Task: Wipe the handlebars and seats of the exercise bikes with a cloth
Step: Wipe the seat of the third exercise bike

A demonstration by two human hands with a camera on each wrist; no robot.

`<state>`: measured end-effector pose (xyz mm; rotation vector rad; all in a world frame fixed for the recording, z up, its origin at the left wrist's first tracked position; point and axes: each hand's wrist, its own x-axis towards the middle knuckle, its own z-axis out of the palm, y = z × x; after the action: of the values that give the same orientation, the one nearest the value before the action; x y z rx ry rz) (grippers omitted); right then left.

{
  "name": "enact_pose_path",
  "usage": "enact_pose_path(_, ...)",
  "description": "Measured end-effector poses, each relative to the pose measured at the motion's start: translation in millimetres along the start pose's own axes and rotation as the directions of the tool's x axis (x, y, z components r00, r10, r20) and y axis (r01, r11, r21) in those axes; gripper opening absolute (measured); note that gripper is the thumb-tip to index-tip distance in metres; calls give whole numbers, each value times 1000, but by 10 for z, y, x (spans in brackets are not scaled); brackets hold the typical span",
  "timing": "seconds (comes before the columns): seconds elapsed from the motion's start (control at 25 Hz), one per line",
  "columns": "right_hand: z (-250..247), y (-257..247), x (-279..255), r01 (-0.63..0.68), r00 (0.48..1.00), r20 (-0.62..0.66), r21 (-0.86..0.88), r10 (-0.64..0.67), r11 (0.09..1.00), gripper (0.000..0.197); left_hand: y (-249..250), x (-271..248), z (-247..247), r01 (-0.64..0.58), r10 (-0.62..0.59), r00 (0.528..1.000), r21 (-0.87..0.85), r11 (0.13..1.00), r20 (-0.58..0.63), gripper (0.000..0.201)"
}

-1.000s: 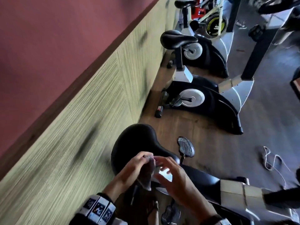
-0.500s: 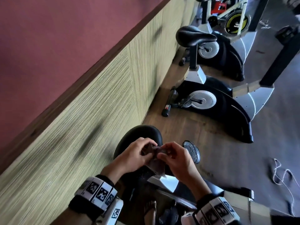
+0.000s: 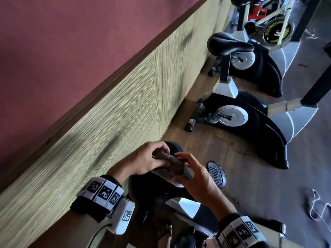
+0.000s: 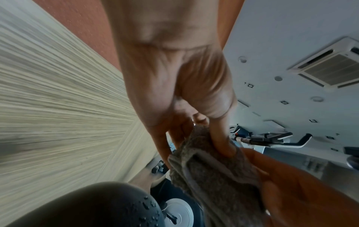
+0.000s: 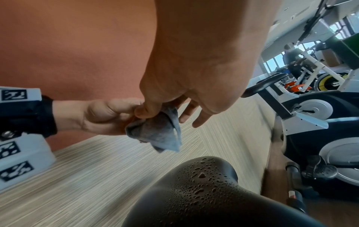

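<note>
Hands (image 3: 148, 161) (image 3: 195, 178) apparently both pinch cloth (image 3: 170, 164).

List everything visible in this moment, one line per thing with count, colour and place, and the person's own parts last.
cloth: one, grey-brown, bunched between both hands above the nearest seat
nearest seat: one, black, beaded with water drops, right below the hands
second seat: one, black, on the next bike along the wall
exercise bikes: at least three, black and silver, in a row by the wall
pedal: one, black, right of the nearest seat
wall: red above, striped beige panel below, left
cord: one, white, on the floor at right
left hand: grips the cloth
right hand: pinches the cloth
</note>
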<state>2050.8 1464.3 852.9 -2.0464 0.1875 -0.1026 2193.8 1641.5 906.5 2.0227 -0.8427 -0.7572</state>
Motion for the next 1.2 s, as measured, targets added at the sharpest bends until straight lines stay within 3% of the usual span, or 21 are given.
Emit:
enact_pose_path(0.08,-7,-36,56,-56,998,5,-30,56,998,56,0,28,-124,-1,0,1000,36,999,13,24)
enact_pose_path(0.28,43,-151,197,-129,992,29,132,126,983,16,-69,118,-258,40,-39,999,49,998,-24,28)
enact_pose_path(0.36,102,-136,263,-169,985,-16,148,173,974,6,-151,232,-270,80,-78,996,61,995,-42,30)
enact_pose_path(0.44,209,-25,347,-302,953,-42,-44,300,952,11,-275,383,-265,143,-134,989,201,969,-56,35)
enact_pose_path(0.48,288,56,354,-343,937,-36,-264,346,902,21,-356,439,-245,184,-167,983,304,935,-80,38)
enact_pose_path(0.52,361,125,336,-321,940,-49,-466,338,825,32,-455,470,-224,229,-196,973,376,898,-124,40)
enact_pose_path(0.56,415,186,319,-248,966,-84,-570,245,784,39,-562,485,-207,268,-209,959,380,885,-191,38)
enact_pose_path(0.68,549,325,444,64,994,-34,-603,-105,795,53,-915,492,-100,261,-165,899,193,946,-406,22)
enact_pose_path(0.76,741,437,619,199,980,138,-642,-144,740,59,-1116,538,29,202,-126,863,105,974,-489,13)
enact_pose_path(0.84,966,557,752,254,961,257,-673,-103,694,62,-1252,608,175,182,-155,843,2,983,-515,15)
enact_pose_path(0.92,1108,708,846,217,963,269,-684,-36,696,65,-1337,683,329,199,-227,836,-109,974,-500,25)
enact_pose_path(1.04,1146,816,1027,42,988,138,-647,62,761,68,-1368,754,507,208,-299,819,-232,950,-490,33)
enact_pose_path(1.2,1194,776,1164,-193,979,-60,-587,195,786,75,-1477,780,633,218,-219,834,-63,974,-506,42)
